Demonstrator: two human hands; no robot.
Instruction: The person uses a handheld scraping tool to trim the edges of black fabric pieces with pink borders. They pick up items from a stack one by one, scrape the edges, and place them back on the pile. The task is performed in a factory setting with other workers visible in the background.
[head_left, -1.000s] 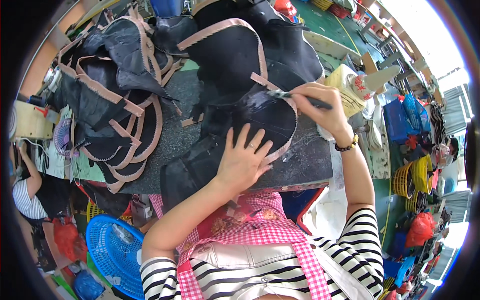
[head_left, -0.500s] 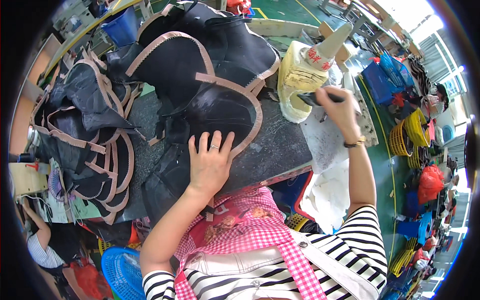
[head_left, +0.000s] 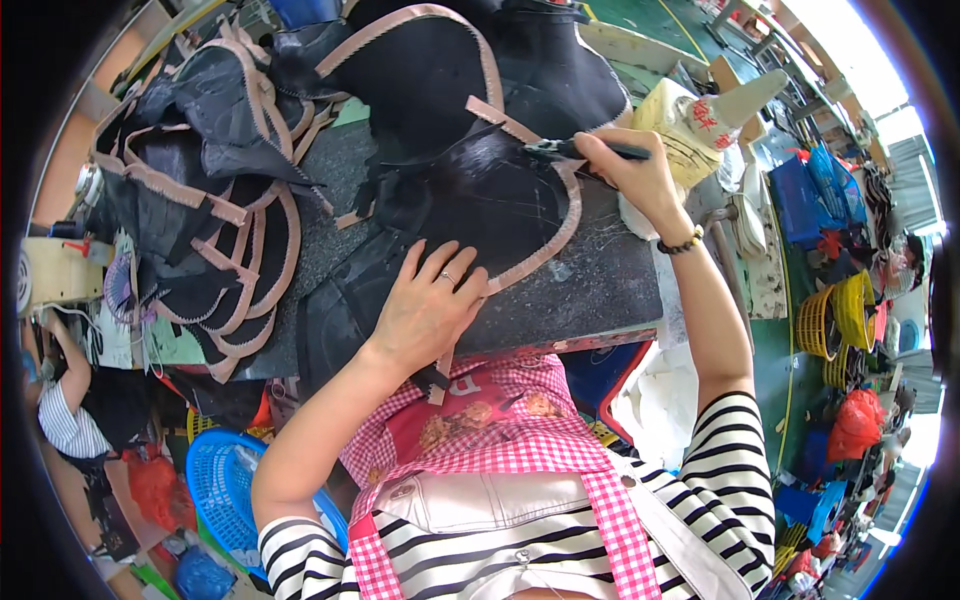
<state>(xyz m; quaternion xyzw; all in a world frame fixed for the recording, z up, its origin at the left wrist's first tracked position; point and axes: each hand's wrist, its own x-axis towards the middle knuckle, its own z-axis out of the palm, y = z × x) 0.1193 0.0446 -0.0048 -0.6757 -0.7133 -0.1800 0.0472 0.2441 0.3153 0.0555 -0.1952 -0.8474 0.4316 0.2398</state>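
On the dark worktop lies a black fabric piece (head_left: 470,195) edged with a beige zigzag-stitched strip (head_left: 568,215). My left hand (head_left: 425,300) rests on its near edge, fingers spread flat, a ring on one finger. Closed round a dark-handled brush (head_left: 600,150), my right hand (head_left: 635,170) holds its bristles against the piece near the beige strip. Just beyond the right hand stands a cream-coloured glue container (head_left: 665,135), crusted, with a cone-shaped top (head_left: 740,105). More black pieces with beige edging (head_left: 415,90) lie behind the one under my hands.
A heap of beige-edged black pieces (head_left: 230,180) covers the worktop's left side. A blue plastic basket (head_left: 225,490) stands below at the left. Another person's arm (head_left: 65,350) shows at the far left. Yellow baskets (head_left: 853,308) and a red bag (head_left: 856,424) stand on the right.
My right hand has brought the brush from the glue container leftward onto the black piece. The left hand stays on the piece. The whole view has shifted somewhat.
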